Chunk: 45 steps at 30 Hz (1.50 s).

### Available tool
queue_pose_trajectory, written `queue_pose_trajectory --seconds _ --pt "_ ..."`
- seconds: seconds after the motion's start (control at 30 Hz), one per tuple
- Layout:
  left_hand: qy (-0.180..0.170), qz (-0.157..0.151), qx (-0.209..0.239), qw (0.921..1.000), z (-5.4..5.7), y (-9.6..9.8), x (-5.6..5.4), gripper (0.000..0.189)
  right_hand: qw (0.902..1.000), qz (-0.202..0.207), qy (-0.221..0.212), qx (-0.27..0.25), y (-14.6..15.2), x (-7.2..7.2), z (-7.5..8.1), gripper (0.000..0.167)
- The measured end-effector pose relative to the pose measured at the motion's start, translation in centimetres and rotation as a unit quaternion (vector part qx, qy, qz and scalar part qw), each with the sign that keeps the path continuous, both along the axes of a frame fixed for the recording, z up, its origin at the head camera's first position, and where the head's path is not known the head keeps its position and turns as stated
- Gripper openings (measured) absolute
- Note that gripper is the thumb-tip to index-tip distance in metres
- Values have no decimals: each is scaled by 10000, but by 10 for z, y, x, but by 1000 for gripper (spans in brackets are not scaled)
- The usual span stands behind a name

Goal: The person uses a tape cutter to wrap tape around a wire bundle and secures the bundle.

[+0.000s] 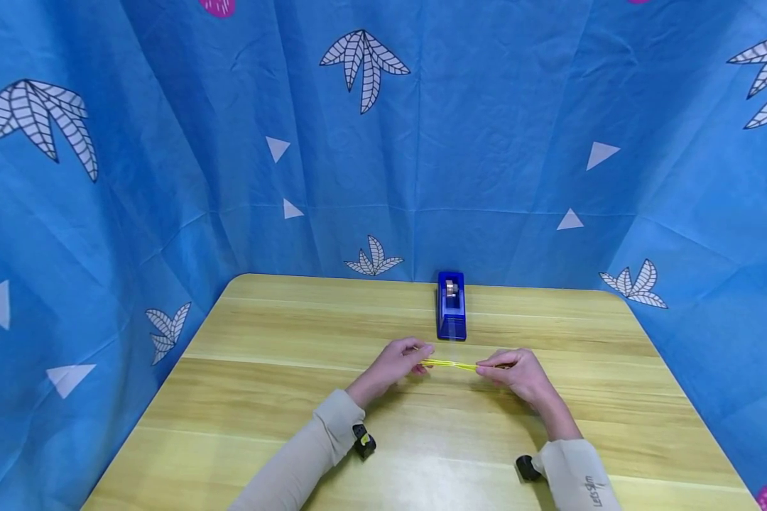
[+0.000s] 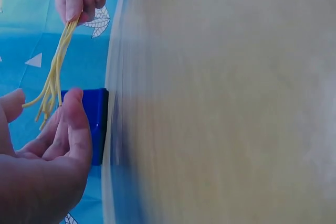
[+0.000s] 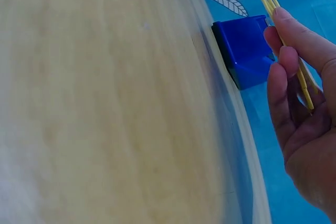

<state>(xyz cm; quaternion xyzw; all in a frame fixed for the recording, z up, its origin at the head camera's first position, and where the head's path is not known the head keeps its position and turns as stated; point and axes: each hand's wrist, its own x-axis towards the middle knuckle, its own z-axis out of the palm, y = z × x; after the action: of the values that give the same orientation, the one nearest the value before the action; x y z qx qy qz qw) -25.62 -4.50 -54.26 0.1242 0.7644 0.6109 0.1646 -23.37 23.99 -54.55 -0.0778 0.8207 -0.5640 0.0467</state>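
Note:
A bundle of thin yellow strands (image 1: 448, 363) stretches between the two hands above the table, with a small pale patch near its middle. My right hand (image 1: 513, 372) pinches one end between thumb and index finger; in the right wrist view, bent yellow tails (image 3: 305, 88) run down past those fingers. At the other end is my left hand (image 1: 404, 362). Its thumb (image 2: 11, 106) and fingers (image 2: 77, 121) stand apart in the left wrist view, loose strand ends spreading between them. Just beyond the bundle stands a blue tape dispenser (image 1: 451, 326), a faint clear streak showing at its front.
The wood-grain table (image 1: 262, 397) has rounded far corners. A blue curtain (image 1: 486, 142) with leaf and triangle prints hangs behind it and along both sides. Black wrist cameras (image 1: 363, 441) sit at both sleeve cuffs.

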Motion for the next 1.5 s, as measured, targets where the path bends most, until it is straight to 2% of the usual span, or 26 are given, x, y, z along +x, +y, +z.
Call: queue_pose_trajectory --seconds 0.13,0.33,0.63,0.8,0.97,1.13,1.23,1.3,1.4,1.5 --pt "-326 -194 272 9989 -1 1 -1 41 9996 85 267 -14 -2 1 2 21" --pt "-377 -429 173 9982 0 5 1 33 9992 131 378 -54 -2 1 2 19" --pt "-470 -262 450 9975 -1 12 5 27 9995 56 310 25 -2 2 5 19" --pt "-419 -53 467 9980 -1 13 5 20 9995 51 278 115 -2 1 5 22" --pt "-141 136 267 9995 1 15 6 16 9998 134 114 19 1 1 0 42" --pt "268 206 30 9994 3 15 7 16 9954 21 -435 -852 4 0 -3 60" --pt "603 156 -139 9980 4 15 8 15 9877 -172 -807 -1326 5 0 -4 64" --pt "845 116 -262 9960 5 15 8 16 9844 -219 -1019 -1421 6 0 -4 65" --pt "1141 66 -399 9926 5 14 7 16 9807 -107 -1262 -1487 6 -1 -4 63" --pt "1288 55 -466 9906 5 14 7 16 9798 100 -1402 -1421 6 -2 -3 62"
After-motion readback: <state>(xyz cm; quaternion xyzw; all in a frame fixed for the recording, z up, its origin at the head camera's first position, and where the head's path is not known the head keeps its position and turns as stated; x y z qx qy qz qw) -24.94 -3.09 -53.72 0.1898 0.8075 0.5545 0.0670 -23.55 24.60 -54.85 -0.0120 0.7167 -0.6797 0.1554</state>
